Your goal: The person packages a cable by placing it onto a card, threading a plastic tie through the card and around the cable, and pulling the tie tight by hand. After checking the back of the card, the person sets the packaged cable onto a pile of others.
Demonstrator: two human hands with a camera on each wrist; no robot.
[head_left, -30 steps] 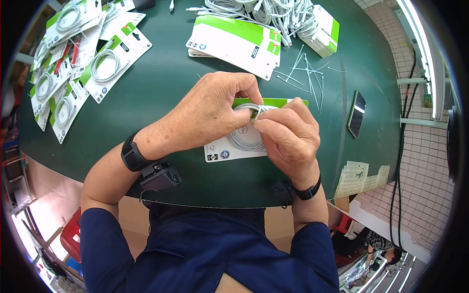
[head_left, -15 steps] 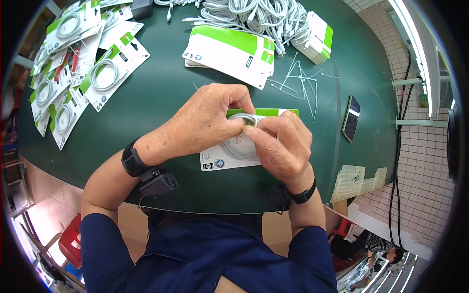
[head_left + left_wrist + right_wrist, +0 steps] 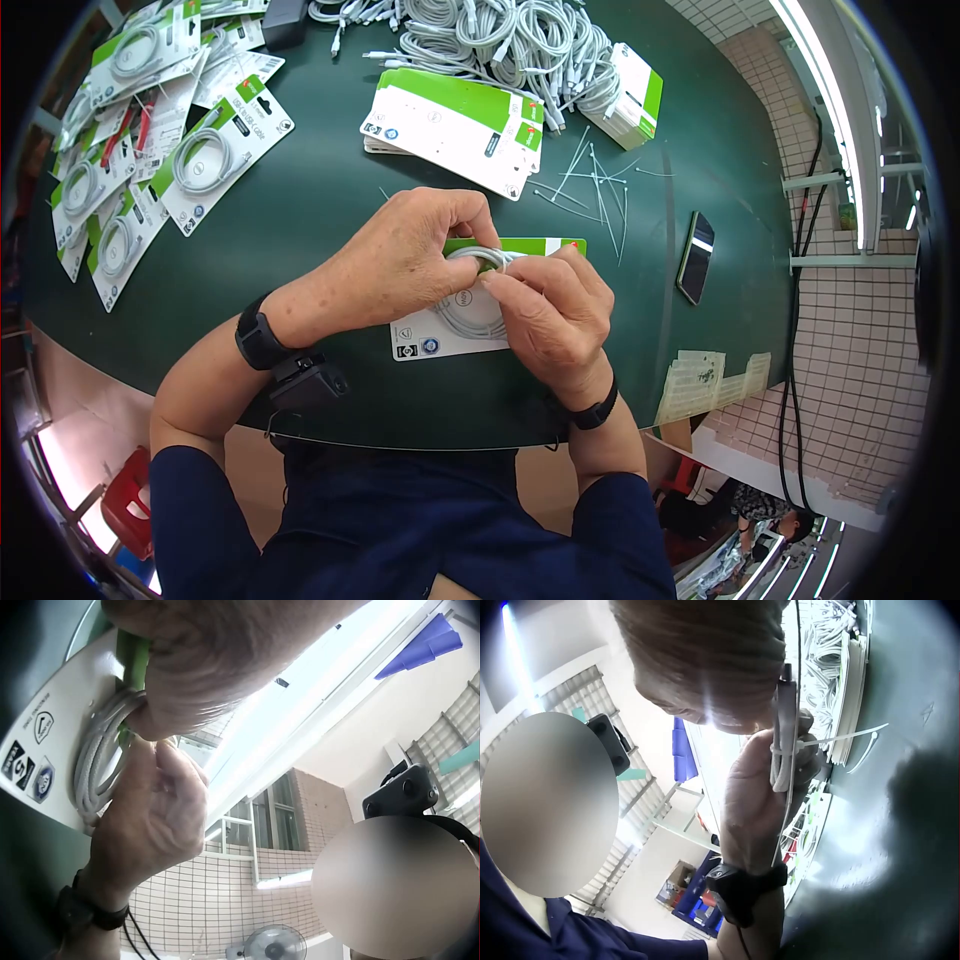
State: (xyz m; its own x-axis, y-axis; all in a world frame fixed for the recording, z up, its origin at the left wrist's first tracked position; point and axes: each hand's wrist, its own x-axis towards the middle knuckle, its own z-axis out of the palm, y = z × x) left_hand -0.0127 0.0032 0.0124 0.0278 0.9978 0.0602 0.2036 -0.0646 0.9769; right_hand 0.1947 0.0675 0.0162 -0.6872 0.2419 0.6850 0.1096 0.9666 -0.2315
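In the head view a coiled white cable (image 3: 468,324) lies against a white and green card (image 3: 410,334). My left hand (image 3: 405,248) grips the coil's upper part, with thumb and fingers bent round it. From the right, my right hand (image 3: 556,315) pinches at the same spot, its fingertips close to the left thumb. The right wrist view has a thin cable tie (image 3: 849,736) around the coil, its tail sticking out past my left hand (image 3: 751,787). What exactly the right fingertips hold is hidden.
Loose cable ties (image 3: 600,180) and a phone (image 3: 697,258) lie to the right. Beyond the hands are stacked cards (image 3: 450,125), a heap of cables (image 3: 500,40) and a box (image 3: 632,95). Carded cables (image 3: 205,160) pile up at the left.
The head view has shifted, so the table's things appear farther left and lower. Both hands stay at the coil's upper part, with only slight movement of the right fingers.
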